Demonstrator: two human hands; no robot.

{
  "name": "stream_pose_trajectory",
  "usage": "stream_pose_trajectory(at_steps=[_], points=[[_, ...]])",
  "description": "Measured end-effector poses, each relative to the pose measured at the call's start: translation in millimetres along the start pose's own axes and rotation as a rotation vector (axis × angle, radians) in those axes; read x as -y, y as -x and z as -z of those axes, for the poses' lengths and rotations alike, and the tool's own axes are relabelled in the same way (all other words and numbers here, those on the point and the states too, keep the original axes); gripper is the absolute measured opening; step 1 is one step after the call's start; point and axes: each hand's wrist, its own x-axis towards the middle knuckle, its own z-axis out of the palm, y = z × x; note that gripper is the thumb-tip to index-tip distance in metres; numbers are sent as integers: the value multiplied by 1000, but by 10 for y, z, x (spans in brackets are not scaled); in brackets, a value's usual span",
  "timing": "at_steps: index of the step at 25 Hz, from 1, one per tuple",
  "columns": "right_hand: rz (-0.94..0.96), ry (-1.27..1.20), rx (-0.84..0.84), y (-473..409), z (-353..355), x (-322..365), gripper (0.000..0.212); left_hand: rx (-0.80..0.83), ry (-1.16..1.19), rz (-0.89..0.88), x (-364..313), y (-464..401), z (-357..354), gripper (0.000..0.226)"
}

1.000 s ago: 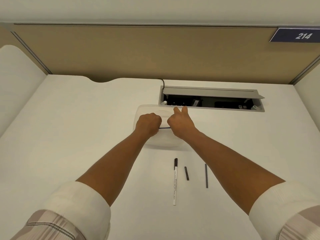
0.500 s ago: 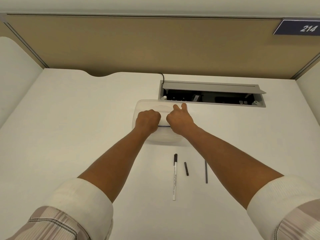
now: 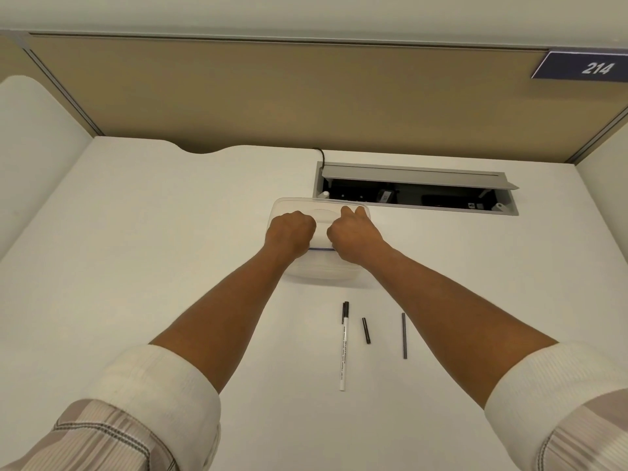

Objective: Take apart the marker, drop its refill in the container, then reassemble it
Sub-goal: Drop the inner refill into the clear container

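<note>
A clear plastic container (image 3: 319, 273) sits on the white desk. Above it, my left hand (image 3: 290, 234) and my right hand (image 3: 353, 237) are both closed on the ends of a thin dark refill (image 3: 321, 248), held level between the fists. Only its short middle stretch shows. Nearer to me lie a white marker barrel with a black cap (image 3: 344, 348), a short black end piece (image 3: 366, 330) and a thin dark grey rod (image 3: 404, 335), all apart from each other and from my hands.
An open grey cable tray (image 3: 418, 175) is sunk into the desk just behind the container, with a black cable at its left end. Beige partition panels close the back and sides. A sign reading 214 (image 3: 594, 68) is at the top right.
Both hands hold the refill over the container as before, with the fists slightly further apart. The view has shifted a little; the parts on the desk have not moved.
</note>
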Motion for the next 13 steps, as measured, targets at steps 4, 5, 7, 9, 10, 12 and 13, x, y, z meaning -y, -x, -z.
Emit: stream_pose_trajectory(at_steps=[4,5,7,9,10,12,13], points=[[-25,-145,-140,60,82,29,29,-101,78,-51,-43,98,209,13],[-32,-163,-186,106,109,36,29,-127,92,-61,-53,131,260,13],[-46,-176,-259,213,167,31,27,-174,118,-73,-81,206,364,14],[-59,-187,-295,335,228,27,27,-216,133,-86,-119,312,470,14],[-64,-192,-315,406,267,36,26,-234,137,-90,-145,389,537,14],[-80,-202,-346,537,329,73,26,-265,142,-102,-211,531,639,14],[-88,-207,-359,606,352,91,26,-276,146,-108,-247,599,677,14]])
